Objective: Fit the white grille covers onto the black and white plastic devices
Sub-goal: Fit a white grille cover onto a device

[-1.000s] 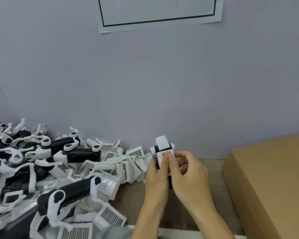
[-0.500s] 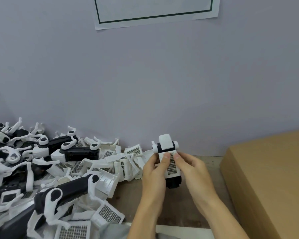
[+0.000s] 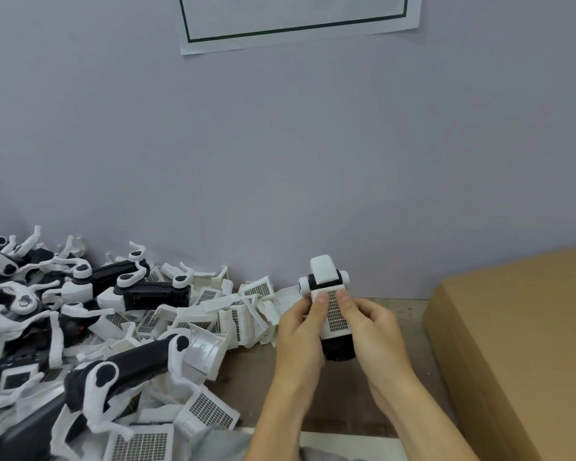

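Observation:
I hold one black and white plastic device [image 3: 325, 277] upright above the table, its white head toward the wall and its black end [image 3: 339, 350] toward me. A white grille cover [image 3: 336, 316] lies on its front face. My left hand [image 3: 300, 331] grips the device from the left, thumb pressing the cover's top edge. My right hand [image 3: 374, 327] grips it from the right, thumb pressing beside the left one. A heap of more devices [image 3: 127, 364] and loose grille covers [image 3: 210, 410] fills the left side.
A large cardboard box [image 3: 526, 344] stands at the right, close to my right forearm. The grey wall [image 3: 280, 161] rises just behind the device, with a paper sheet [image 3: 296, 24] taped high up. Bare brown tabletop [image 3: 246, 371] shows between the heap and my arms.
My right fingers have slid off the front of the device, uncovering the grille cover. Both thumbs now press on the cover's upper part, and the black end shows below.

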